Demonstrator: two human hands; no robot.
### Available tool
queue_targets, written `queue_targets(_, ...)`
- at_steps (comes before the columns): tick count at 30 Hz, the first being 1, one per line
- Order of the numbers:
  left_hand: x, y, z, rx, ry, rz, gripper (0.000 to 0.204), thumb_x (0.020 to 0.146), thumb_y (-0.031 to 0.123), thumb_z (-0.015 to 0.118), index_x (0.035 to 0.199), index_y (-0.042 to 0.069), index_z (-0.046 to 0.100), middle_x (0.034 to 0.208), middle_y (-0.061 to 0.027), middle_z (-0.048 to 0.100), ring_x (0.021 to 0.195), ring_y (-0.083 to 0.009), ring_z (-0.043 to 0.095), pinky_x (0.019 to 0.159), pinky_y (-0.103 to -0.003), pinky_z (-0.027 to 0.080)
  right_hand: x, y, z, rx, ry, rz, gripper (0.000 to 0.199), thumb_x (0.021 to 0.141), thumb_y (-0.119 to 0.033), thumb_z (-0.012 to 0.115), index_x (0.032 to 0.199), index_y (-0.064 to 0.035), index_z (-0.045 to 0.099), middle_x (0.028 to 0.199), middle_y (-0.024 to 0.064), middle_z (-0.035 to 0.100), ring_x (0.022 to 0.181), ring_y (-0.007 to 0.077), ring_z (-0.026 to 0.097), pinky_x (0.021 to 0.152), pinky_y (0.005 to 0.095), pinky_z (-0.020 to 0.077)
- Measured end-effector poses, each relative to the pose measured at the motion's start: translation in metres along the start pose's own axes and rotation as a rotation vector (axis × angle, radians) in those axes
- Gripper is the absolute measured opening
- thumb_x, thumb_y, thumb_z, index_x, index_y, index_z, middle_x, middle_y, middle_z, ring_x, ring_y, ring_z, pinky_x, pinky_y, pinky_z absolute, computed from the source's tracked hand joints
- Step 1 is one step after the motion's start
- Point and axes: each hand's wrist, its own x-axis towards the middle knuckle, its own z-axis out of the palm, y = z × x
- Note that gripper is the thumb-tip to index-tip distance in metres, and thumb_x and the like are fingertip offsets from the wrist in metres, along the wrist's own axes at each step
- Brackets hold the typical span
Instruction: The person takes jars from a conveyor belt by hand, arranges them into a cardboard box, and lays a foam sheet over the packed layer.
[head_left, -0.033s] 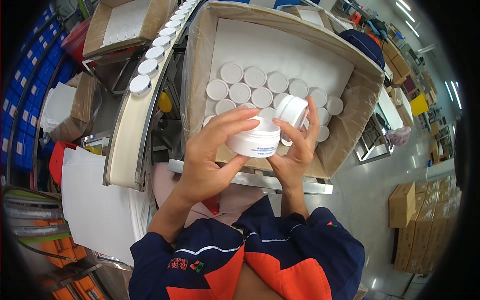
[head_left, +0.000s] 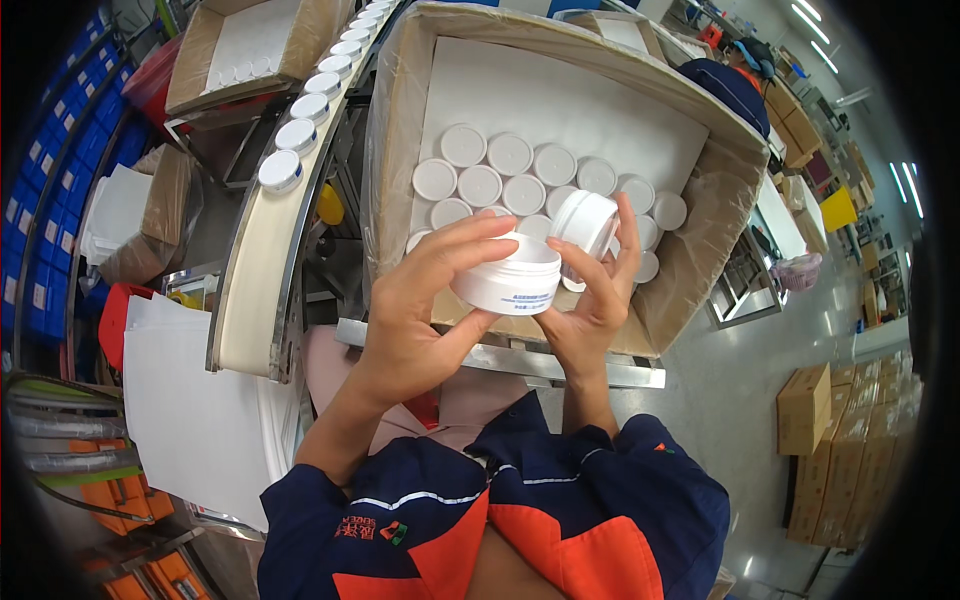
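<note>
We see a white jar (head_left: 508,281) held above the near edge of the cardboard box (head_left: 400,120), pinched by our left hand (head_left: 420,310), fingers over its top and thumb underneath. Our right hand (head_left: 590,300) grips a second white jar (head_left: 585,225), tilted, just behind the first. More jars (head_left: 500,180) fill the box's near half; others ride the conveyor (head_left: 250,270) on the left.

Single head-worn fisheye view looked steeply down, close over both hands (head_left: 500,300), facing the open carton (head_left: 400,130) ahead.

Two jars (head_left: 507,277) in two hands (head_left: 420,310)
</note>
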Motion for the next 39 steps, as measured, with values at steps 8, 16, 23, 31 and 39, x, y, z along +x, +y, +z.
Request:
queue_targets(8,-0.001,-0.007,0.001,-0.020,0.055,0.006,0.054,0.070,-0.011,0.072,0.122,0.005,0.065,0.138,-0.0168,0.061,0.134,-0.0341,0.054,0.110,-0.040,0.043,0.004,-0.005,-0.009,-0.117,-0.015,-0.078,0.054,0.053,-0.018,0.091,0.105,-0.0242,0.079,0.159,0.0235,0.032,0.138,0.0387,0.037,0.109,0.0461,0.0310)
queue_targets(16,0.002,0.002,-0.003,0.487,-0.019,0.162,0.055,0.067,-0.002,0.081,0.120,0.007,0.068,0.127,-0.0112,0.066,0.117,-0.0323,0.059,0.098,-0.039,0.047,0.012,-0.020,-0.019,-0.370,-0.128,-0.154,0.051,0.052,-0.016,0.089,0.101,-0.0216,0.078,0.159,0.0228,0.032,0.141,0.0410,0.029,0.112,0.0501,0.0272)
queue_targets(23,0.000,-0.002,-0.001,0.397,0.047,0.138,0.054,0.069,0.001,0.082,0.120,0.007,0.067,0.118,-0.0087,0.067,0.107,-0.0336,0.060,0.091,-0.041,0.049,0.016,-0.024,-0.025,-0.388,-0.182,-0.157,0.052,0.051,-0.018,0.090,0.102,-0.0219,0.078,0.158,0.0229,0.033,0.139,0.0417,0.029,0.113,0.0504,0.0262)
queue_targets(31,-0.018,-0.025,0.003,-0.394,0.174,-0.065,0.061,0.080,-0.010,0.074,0.135,0.002,0.052,0.129,-0.0163,0.062,0.121,-0.0244,0.060,0.098,-0.038,0.051,0.010,0.002,-0.023,0.050,-0.232,0.108,0.054,0.052,-0.023,0.091,0.105,-0.0223,0.079,0.157,0.0227,0.035,0.137,0.0408,0.038,0.109,0.0505,0.0335)
queue_targets(39,-0.016,-0.018,-0.010,0.081,0.064,-0.036,0.051,0.076,-0.002,0.077,0.125,0.005,0.066,0.134,-0.0173,0.062,0.118,-0.0307,0.063,0.100,-0.038,0.048,0.019,-0.013,-0.024,-0.238,-0.224,-0.133,0.049,0.052,-0.018,0.084,0.100,-0.0206,0.079,0.157,0.0224,0.036,0.136,0.0400,0.038,0.110,0.0487,0.0302)
